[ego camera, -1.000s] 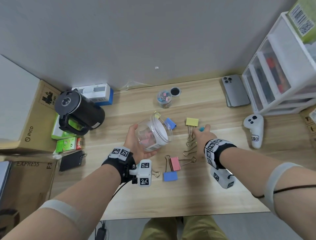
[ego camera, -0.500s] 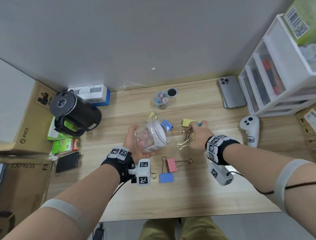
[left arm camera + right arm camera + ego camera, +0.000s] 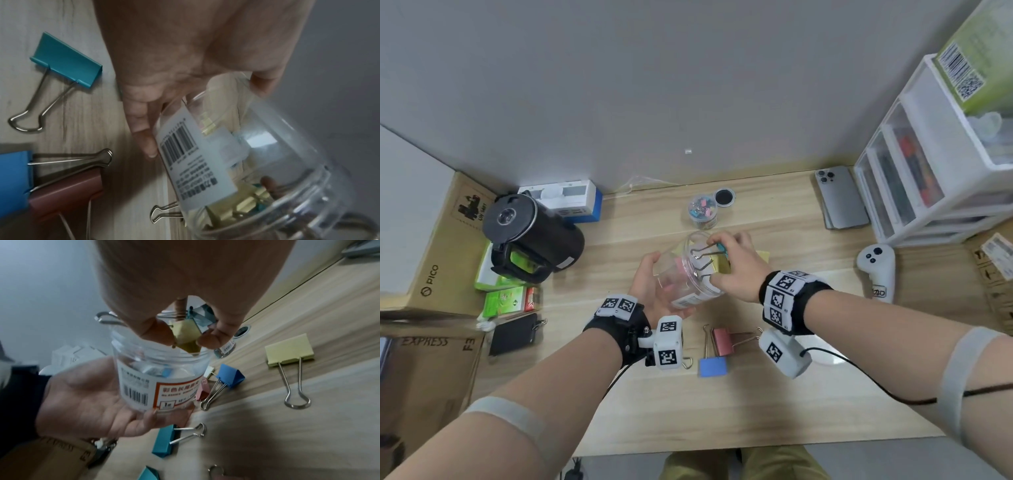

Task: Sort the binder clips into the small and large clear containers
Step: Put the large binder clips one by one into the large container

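Note:
My left hand (image 3: 654, 274) cradles the large clear container (image 3: 688, 277), tilted with its mouth toward the right; pink clips lie inside. At the mouth, my right hand (image 3: 722, 255) pinches a yellow binder clip (image 3: 186, 335) together with a teal one (image 3: 202, 316). Their wire handles stick out over the rim. The small clear container (image 3: 702, 212), with small coloured clips inside, stands farther back beside its black lid (image 3: 724, 198). On the desk lie a pink clip (image 3: 722, 341), a blue clip (image 3: 713, 366), a large yellow clip (image 3: 289, 350) and a teal clip (image 3: 65, 60).
A phone (image 3: 840, 197) and a white drawer unit (image 3: 935, 164) stand at the back right. A white controller (image 3: 876, 267) lies near them. A black cylindrical device (image 3: 534, 236) and cardboard boxes (image 3: 431, 240) fill the left side.
My right hand picked the yellow and teal clips off the desk and carried them left to the jar's mouth. The left hand kept hold of the jar.

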